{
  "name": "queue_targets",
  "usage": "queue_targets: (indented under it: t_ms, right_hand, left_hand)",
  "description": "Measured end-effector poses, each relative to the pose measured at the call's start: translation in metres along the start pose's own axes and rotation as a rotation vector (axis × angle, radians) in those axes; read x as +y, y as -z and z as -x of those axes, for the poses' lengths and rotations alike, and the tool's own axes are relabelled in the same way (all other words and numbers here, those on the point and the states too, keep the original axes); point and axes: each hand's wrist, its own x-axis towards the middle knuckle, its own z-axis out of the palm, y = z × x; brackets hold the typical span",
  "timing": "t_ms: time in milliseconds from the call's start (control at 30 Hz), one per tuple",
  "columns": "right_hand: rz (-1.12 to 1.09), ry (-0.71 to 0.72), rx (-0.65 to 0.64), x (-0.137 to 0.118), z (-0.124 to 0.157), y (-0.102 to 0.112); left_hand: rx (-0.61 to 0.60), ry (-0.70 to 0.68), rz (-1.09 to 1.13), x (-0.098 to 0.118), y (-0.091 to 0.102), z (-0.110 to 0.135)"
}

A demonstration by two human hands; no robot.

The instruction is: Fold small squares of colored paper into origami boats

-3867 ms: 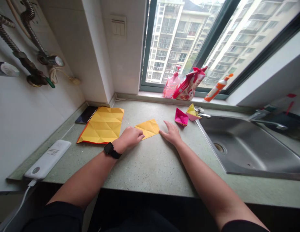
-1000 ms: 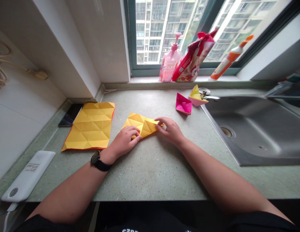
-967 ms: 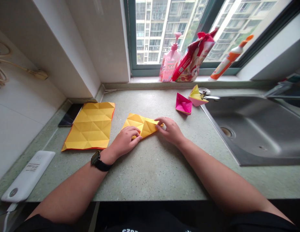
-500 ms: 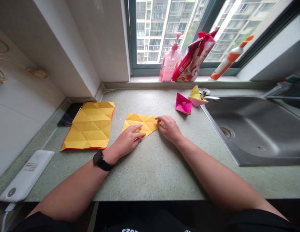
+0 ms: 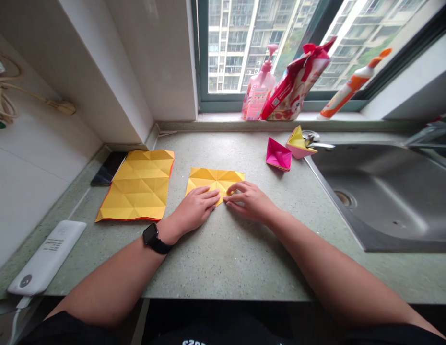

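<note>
A small creased yellow paper [image 5: 213,178] lies flat on the green stone counter [image 5: 216,254]. My left hand [image 5: 195,211], a black watch on its wrist, rests with fingers stretched flat on the paper's near edge. My right hand [image 5: 250,202] sits just to the right of it, thumb and forefinger pinched at the paper's near corner. The fingertips of both hands almost meet.
A larger creased yellow sheet [image 5: 138,184] lies to the left, by a dark phone [image 5: 108,168]. A white power bank [image 5: 46,256] sits at the near left. A pink folded paper [image 5: 278,154] and a yellow one [image 5: 298,142] stand beside the steel sink [image 5: 384,201]. Bottles and a red bag [image 5: 295,84] line the windowsill.
The small paper, partly lifted a second ago, now lies flat. My left hand uncurled onto it. My right hand slid from the right corner to the near corner.
</note>
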Motion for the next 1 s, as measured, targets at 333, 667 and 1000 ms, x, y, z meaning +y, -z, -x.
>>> queue_targets:
  t_ms: [333, 667, 1000]
  right_hand:
    - [-0.033, 0.047, -0.046, -0.007, 0.003, 0.002]
    - [-0.016, -0.032, -0.028, -0.002, 0.001, 0.001]
    - [0.183, -0.400, 0.078, 0.036, 0.005, 0.015]
  left_hand:
    - [-0.004, -0.047, 0.053, -0.004, 0.007, 0.002]
    - [-0.041, -0.034, 0.081, -0.002, 0.013, 0.004]
    - [-0.033, -0.038, 0.106, -0.002, 0.014, 0.003]
